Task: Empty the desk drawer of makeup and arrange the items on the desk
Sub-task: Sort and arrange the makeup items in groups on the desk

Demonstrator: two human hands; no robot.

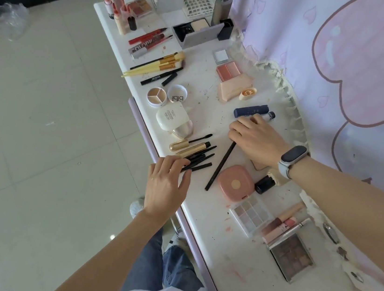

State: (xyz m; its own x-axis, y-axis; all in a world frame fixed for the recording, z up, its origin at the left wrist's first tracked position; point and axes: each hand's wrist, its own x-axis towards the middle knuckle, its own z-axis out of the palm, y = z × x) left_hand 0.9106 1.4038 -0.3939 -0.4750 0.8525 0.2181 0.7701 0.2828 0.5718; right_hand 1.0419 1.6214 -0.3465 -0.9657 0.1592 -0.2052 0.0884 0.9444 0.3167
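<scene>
On the white desk [208,91] the makeup lies spread out, and both hands rest among it. Near the front edge, the left hand [166,183] lies flat with its fingers straight and a little apart; the fingertips touch the ends of a bundle of black brushes [199,157] that lie side by side. Just beyond them are a gold tube [178,145] and a cream compact [171,117]. The right hand [257,139], with a watch [290,158] on the wrist, is further back on the desk. Its fingers are curled downward over the top of a long black pencil [219,167], next to a dark blue tube [251,111]; whether they really pinch the pencil I cannot tell. The pencil runs slanted from this hand toward the front edge. Just beside it lies a pink square compact [236,184], then a pale eyeshadow palette [250,215] and a brown palette [292,257].
</scene>
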